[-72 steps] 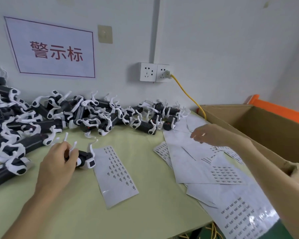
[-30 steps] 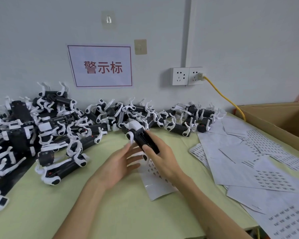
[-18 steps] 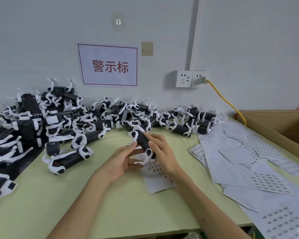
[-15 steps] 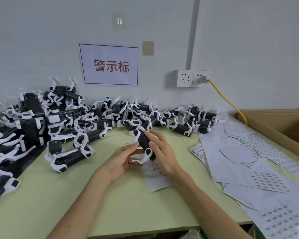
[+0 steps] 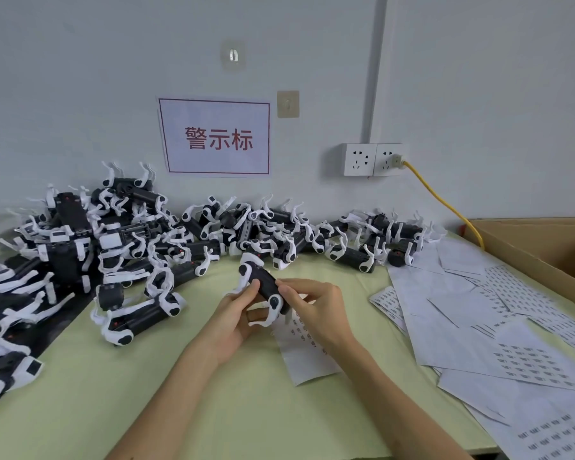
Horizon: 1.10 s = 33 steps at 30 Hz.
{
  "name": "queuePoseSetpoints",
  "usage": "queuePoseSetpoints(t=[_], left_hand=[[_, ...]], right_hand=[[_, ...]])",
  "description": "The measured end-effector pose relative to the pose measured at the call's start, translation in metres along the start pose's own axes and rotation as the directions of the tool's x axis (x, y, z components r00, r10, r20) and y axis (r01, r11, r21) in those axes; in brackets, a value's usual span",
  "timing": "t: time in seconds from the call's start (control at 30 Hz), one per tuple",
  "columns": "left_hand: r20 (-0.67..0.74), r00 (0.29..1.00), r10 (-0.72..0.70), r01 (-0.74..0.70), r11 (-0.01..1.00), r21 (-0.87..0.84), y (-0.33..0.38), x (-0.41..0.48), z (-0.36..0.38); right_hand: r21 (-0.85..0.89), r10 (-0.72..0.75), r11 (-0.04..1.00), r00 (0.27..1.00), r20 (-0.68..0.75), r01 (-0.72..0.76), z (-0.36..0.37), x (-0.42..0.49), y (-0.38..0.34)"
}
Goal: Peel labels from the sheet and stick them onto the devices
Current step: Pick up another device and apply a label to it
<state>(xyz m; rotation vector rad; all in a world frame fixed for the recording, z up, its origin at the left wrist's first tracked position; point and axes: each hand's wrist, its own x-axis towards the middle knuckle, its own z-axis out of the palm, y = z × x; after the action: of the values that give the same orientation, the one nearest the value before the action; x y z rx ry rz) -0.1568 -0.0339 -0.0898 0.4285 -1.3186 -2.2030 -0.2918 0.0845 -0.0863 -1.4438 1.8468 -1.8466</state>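
Two hands hold one device (image 5: 263,286) above the table (image 5: 213,400), just over the sheet (image 5: 307,350). The left hand (image 5: 234,315) cradles it from below, fingers curled round the body and thumb on its side. The right hand (image 5: 316,307) pinches the near end, thumb and forefinger closed on the black shell. Whether a label lies under those fingertips is too small to tell. Judging by the grip, the step in hand is pressing a label onto this device, or turning it to find the spot. The next move likely calls for rubbing the label flat, setting the device down apart from the pile (image 5: 140,237), and lifting a fresh label by its corner.
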Motion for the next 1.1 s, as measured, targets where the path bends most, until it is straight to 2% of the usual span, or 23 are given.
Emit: queuePoseSetpoints(t=[0.1, 0.23, 0.33, 0.43, 0.57, 0.67, 0.77, 0.83, 0.93, 1.1], left_hand=[[-0.057, 0.998, 0.021, -0.023, 0.999, -0.030, 0.000, 0.001, 0.000], [-0.028, 0.999, 0.018, -0.019, 0.999, -0.029, -0.001, 0.001, 0.001], [0.074, 0.997, 0.016, -0.015, 1.000, -0.010, -0.001, 0.000, 0.002], [0.169, 0.986, 0.007, -0.004, 1.000, -0.019, 0.001, 0.000, 0.003], [0.102, 0.995, 0.014, -0.007, 0.998, -0.069, 0.002, 0.002, 0.001], [0.002, 1.000, -0.002, 0.002, 0.994, -0.107, 0.003, 0.004, -0.002], [-0.020, 0.996, -0.084, 0.078, 0.977, -0.201, 0.005, 0.002, -0.002], [-0.011, 0.989, -0.145, 0.140, 0.971, -0.192, 0.006, 0.001, -0.001], [0.077, 0.979, -0.189, 0.195, 0.977, -0.083, 0.007, -0.002, 0.001], [0.148, 0.973, -0.180, 0.191, 0.979, -0.068, 0.010, -0.005, 0.001]], right_hand=[[0.003, 0.031, 1.000, 0.999, 0.016, -0.031, -0.003, 0.000, -0.001], [-0.048, 0.098, 0.995, 0.981, 0.170, -0.091, 0.001, -0.002, 0.001], [-0.104, 0.115, 0.989, 0.985, 0.129, -0.101, -0.002, 0.001, 0.004], [-0.037, 0.147, 0.989, 0.988, 0.039, -0.146, -0.007, 0.006, 0.004], [0.080, 0.119, 0.990, 0.992, -0.035, -0.116, -0.010, 0.007, 0.001], [0.164, 0.110, 0.981, 0.993, -0.030, -0.104, -0.010, 0.007, -0.004], [0.199, 0.131, 0.971, 0.991, 0.012, -0.130, -0.012, 0.007, -0.007], [0.195, 0.124, 0.972, 0.991, 0.040, -0.129, -0.014, 0.006, -0.007], [0.207, 0.093, 0.973, 0.994, 0.052, -0.102, -0.015, 0.006, -0.007], [0.190, 0.103, 0.977, 0.995, 0.005, -0.102, -0.015, 0.008, -0.005]])
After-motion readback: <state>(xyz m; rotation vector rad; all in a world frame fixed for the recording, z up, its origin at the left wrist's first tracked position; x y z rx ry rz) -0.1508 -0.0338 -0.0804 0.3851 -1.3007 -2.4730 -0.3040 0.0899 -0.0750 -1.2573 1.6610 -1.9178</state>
